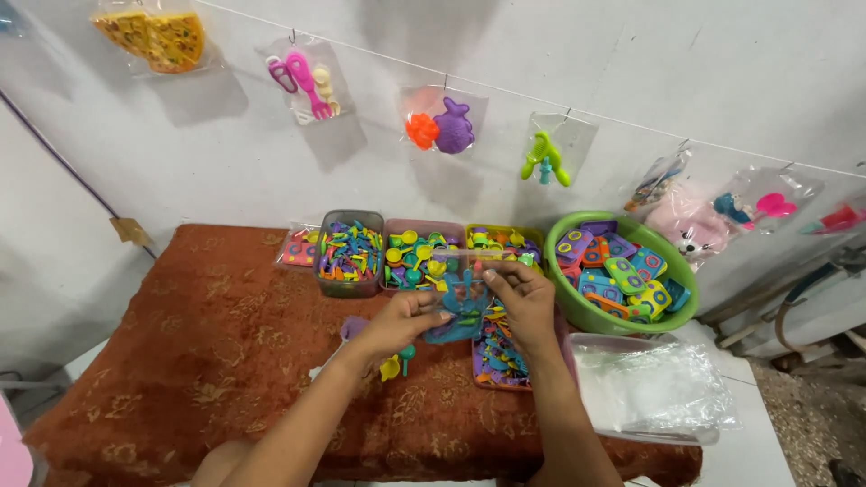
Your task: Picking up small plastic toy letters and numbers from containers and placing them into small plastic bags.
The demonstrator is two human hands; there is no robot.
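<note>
My left hand and my right hand meet over the middle of the table and together hold a clear plastic bag with a blue plastic toy in it. The left hand pinches the bag's left side, the right hand grips its right edge. Under the hands lies a tray of small coloured toy pieces. A yellow and a teal piece lie loose on the cloth below my left hand.
A rust patterned cloth covers the table. Three boxes of coloured toy parts line the back; a green basin of flat toys stands at right. A stack of clear bags lies front right. Bagged toys hang on a wall string.
</note>
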